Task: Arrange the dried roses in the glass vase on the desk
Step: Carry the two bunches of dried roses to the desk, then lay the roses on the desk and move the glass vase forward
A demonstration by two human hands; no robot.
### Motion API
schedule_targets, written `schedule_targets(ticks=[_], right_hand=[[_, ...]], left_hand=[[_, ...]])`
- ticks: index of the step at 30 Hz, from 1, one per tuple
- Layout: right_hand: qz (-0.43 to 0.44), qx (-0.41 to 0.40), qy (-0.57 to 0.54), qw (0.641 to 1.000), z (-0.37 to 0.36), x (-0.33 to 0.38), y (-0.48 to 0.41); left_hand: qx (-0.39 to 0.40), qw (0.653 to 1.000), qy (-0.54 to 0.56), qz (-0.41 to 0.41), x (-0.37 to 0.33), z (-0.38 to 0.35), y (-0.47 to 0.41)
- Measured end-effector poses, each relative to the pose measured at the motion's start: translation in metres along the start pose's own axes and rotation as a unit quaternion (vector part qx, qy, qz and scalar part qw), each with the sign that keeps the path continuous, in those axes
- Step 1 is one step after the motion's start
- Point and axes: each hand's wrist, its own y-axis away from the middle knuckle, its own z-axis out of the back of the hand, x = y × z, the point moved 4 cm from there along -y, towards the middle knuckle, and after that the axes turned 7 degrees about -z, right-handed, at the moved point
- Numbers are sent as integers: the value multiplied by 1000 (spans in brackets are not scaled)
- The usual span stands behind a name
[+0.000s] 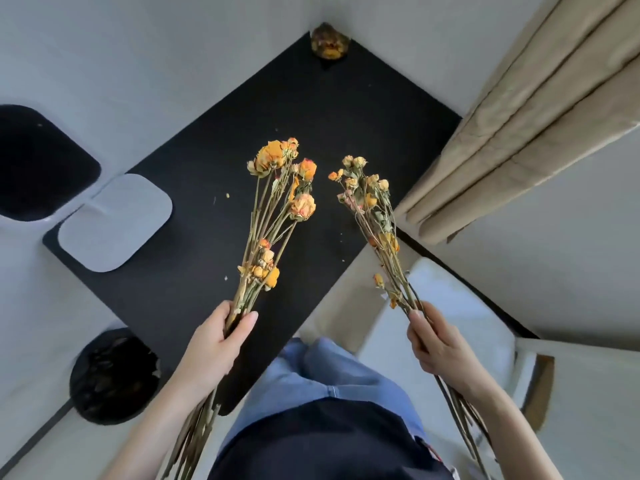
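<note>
Roses (302,206) were in two bunches, held over the black bench (194,282) with heads pointing away from the person. The vase (329,41) stood in the bench's far corner against the walls, well apart from both bunches, nothing between. A grey pad (114,221) lay on the bench's left end, and petal crumbs (227,195) were scattered near the middle. A curtain (519,126) hung at the right, and a black bin (114,374) sat on the floor. The left hand (214,344) gripped the fuller bunch (270,161) by its stems. The right hand (436,344), well apart, gripped the thinner bunch (370,202).
</note>
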Motion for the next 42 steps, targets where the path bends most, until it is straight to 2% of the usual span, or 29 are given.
schedule_targets(ticks=[12,17,28,33,38,42], right_hand=[[16,52,84,995,21,90,-84],[29,94,128,987,45,129,-146],[49,216,193,956,95,217,-286],[44,234,202,950,82,235,-324],[56,237,211,947,66,245,-350],[59,239,207,947,55,243,-366]], left_hand=[[-45,996,75,31,-8,1,-67],[-107,988,103,31,-25,-10,-104],[-247,937,232,83,-109,-85,-216],[-295,892,328,101,-131,-119,-269],[-333,882,317,102,-141,-139,-319],[-342,897,268,85,-147,-145,-348]])
